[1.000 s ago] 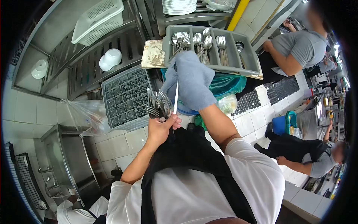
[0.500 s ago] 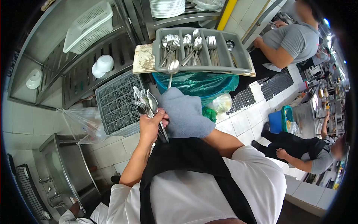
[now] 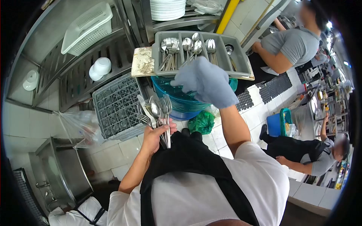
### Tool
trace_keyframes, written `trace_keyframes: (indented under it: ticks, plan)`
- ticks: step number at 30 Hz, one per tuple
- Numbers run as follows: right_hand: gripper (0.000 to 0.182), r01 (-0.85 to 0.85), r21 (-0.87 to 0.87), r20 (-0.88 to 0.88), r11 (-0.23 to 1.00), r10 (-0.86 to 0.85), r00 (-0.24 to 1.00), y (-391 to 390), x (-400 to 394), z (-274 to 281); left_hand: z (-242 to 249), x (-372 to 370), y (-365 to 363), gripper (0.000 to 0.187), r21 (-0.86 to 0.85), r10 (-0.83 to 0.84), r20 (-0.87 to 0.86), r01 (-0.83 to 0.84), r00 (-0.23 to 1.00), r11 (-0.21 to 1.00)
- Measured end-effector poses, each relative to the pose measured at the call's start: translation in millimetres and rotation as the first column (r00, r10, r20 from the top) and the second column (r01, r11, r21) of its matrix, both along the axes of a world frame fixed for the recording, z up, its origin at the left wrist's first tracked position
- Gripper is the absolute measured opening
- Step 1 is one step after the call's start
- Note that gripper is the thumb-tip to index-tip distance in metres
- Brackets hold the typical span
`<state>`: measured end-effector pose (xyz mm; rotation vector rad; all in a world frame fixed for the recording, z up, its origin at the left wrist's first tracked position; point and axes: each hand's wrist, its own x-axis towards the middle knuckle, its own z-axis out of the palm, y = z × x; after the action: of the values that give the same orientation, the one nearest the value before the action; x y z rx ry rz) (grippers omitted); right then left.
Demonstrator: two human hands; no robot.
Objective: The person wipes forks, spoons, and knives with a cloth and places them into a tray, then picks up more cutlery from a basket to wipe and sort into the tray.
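My left hand (image 3: 154,136) is closed around a bunch of forks and spoons (image 3: 155,110), their heads pointing up and away from me. A grey cloth (image 3: 208,83) drapes over my right hand, hiding its fingers; only the wrist (image 3: 227,111) shows below it. The cloth reaches over the near edge of a grey cutlery tray (image 3: 244,64). Forks (image 3: 171,51) lie in the tray's left compartment, with spoons (image 3: 187,44) in the second and more spoons (image 3: 211,47) in the third. A small ladle (image 3: 229,49) rests in the right one.
Below the tray stands a blue bin (image 3: 160,90) lined with green plastic. A glass rack (image 3: 117,105) is at left, near a metal shelf with white bowls (image 3: 102,66). A green bag (image 3: 201,122) lies on the floor. Two co-workers (image 3: 290,47) (image 3: 298,150) are at right.
My right hand and the cloth have moved up and right, from beside the left hand to the tray's edge. The spoon that stuck out of the cloth no longer shows there.
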<state>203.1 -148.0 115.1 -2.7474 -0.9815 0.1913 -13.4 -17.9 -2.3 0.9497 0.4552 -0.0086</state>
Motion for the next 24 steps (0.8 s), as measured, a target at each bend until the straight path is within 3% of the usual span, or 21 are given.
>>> trace_keyframes:
  ticks: [2,5,6,7,8,9,12,14,16,20,22,23,24]
  plan:
    - [0.018,-0.181,0.007,0.309,0.983,0.17,0.936,-2,-8,-2,-4,-2,-2,0.032,0.03,0.005,-0.045,-0.004,0.999,1.0]
    - [0.03,-0.405,-0.07,0.682,0.912,0.34,0.648,-15,-22,-8,-11,-1,0,0.03,0.071,0.002,-0.069,0.003,0.998,0.997]
    - [0.03,-0.396,-0.073,0.671,0.915,0.339,0.66,-19,-29,1,-14,-1,0,0.028,0.115,-0.002,-0.09,0.012,0.996,0.993]
    - [0.042,-0.433,0.294,0.534,0.852,0.229,0.814,-22,-36,18,-15,1,0,0.025,0.11,0.031,-0.05,-0.025,0.998,0.994]
    - [0.056,-0.357,0.626,0.339,0.694,0.171,0.925,-24,-39,26,-20,1,3,0.022,0.072,0.048,-0.049,-0.045,0.998,0.996]
    - [0.074,-0.445,0.637,0.36,0.629,0.268,0.894,-30,-20,-4,-18,4,3,0.022,0.053,0.092,-0.045,-0.09,0.995,0.995]
    - [0.066,-0.428,0.372,0.384,0.824,0.283,0.879,-31,-18,-13,-8,4,9,0.024,-0.018,0.193,-0.001,-0.193,0.981,0.981]
    - [0.061,-0.423,0.2,0.446,0.884,0.302,0.842,-21,-36,-15,-9,0,11,0.027,-0.014,0.26,-0.006,-0.26,0.966,0.966]
    - [0.056,-0.43,0.095,0.491,0.898,0.333,0.805,-16,-46,-15,-14,-6,17,0.035,-0.117,0.243,-0.014,-0.243,0.97,0.963]
    - [0.05,-0.494,0.017,0.562,0.869,0.4,0.724,-21,-55,32,-18,-3,23,0.033,-0.086,0.253,0.0,-0.252,0.967,0.964]
    - [0.04,-0.492,-0.101,0.672,0.865,0.424,0.608,-29,-55,65,-8,-3,24,0.032,-0.031,0.281,-0.034,-0.282,0.959,0.959]
    - [0.033,-0.626,0.265,0.491,0.733,0.456,0.742,-32,-41,56,1,-3,23,0.03,0.038,0.284,-0.042,-0.283,0.958,0.958]
    - [0.033,-0.64,0.275,0.487,0.717,0.47,0.736,-32,-44,30,7,-3,23,0.029,0.111,0.29,-0.048,-0.283,0.956,0.953]
